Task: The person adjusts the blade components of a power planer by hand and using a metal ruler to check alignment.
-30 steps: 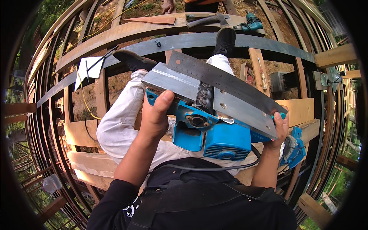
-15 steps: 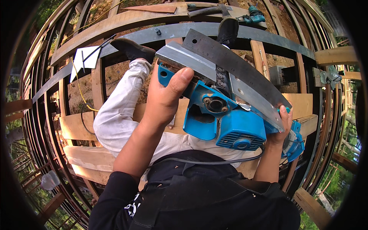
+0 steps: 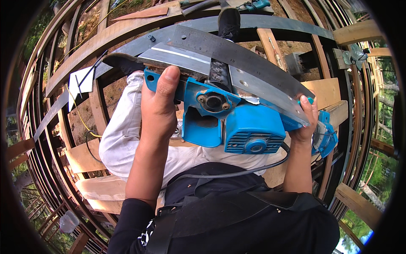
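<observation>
A blue electric planer (image 3: 253, 137) is held over my lap, its metal sole turned up and away from me. Along that sole lies a dark steel ruler (image 3: 243, 63) with a hole at its left end. The cutter drum (image 3: 219, 75) shows in the gap between the two sole plates. My left hand (image 3: 158, 103) grips the planer's left end, thumb on the near side. My right hand (image 3: 305, 120) is closed around the right end, where the ruler's tip also sits; its far fingers are hidden. A black power cord (image 3: 232, 174) loops from the planer across my front.
A second blue power tool (image 3: 325, 134) stands right of my right hand. Ahead, a hammer-like tool (image 3: 201, 7), a teal drill (image 3: 256, 5) and a wood wedge (image 3: 141, 13) lie on a beam. White sheet (image 3: 86, 81) at left. Open gaps separate the beams around me.
The planer and ruler, in both hands, have shifted left in view and turned slightly, showing more of the cutter drum. The surroundings have also shifted as the view moved.
</observation>
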Tool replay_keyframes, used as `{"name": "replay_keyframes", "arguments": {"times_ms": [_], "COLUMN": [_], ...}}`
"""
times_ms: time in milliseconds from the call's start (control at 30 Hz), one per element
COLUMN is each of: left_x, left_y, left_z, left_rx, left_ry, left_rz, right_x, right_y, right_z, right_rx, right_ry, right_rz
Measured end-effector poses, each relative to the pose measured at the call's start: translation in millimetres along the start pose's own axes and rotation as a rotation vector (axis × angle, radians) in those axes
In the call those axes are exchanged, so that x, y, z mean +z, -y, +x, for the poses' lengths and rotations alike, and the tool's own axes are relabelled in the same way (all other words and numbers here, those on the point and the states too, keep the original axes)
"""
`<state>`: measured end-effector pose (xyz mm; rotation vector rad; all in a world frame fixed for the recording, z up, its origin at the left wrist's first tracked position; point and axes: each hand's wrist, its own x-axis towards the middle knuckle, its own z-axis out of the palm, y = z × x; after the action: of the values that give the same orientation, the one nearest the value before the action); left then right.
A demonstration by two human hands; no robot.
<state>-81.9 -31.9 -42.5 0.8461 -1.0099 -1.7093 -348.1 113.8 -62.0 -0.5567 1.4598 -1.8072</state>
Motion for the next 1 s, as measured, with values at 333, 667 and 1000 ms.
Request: {"name": "replay_keyframes", "arguments": {"times_ms": [333, 667, 1000], "left_x": [-6.0, -4.7, 6.1], "left_y": [6.7, 5.0, -4.0], "left_z": [4.1, 10.0, 8.5], "left_rx": [0.039, -0.070, -0.043], "left_ry": [-0.014, 0.000, -0.044], "left_rz": [0.012, -0.082, 0.058], "right_x": [-5.3, 0.1, -7.3], "right_y": [2.0, 5.1, -0.9], "right_z": [4.9, 6.8, 7.3], "right_rx": [-0.014, 0.002, -0.005], "right_ry": [0.047, 0.033, 0.039], "right_rz": [0.007, 0.023, 0.048]}}
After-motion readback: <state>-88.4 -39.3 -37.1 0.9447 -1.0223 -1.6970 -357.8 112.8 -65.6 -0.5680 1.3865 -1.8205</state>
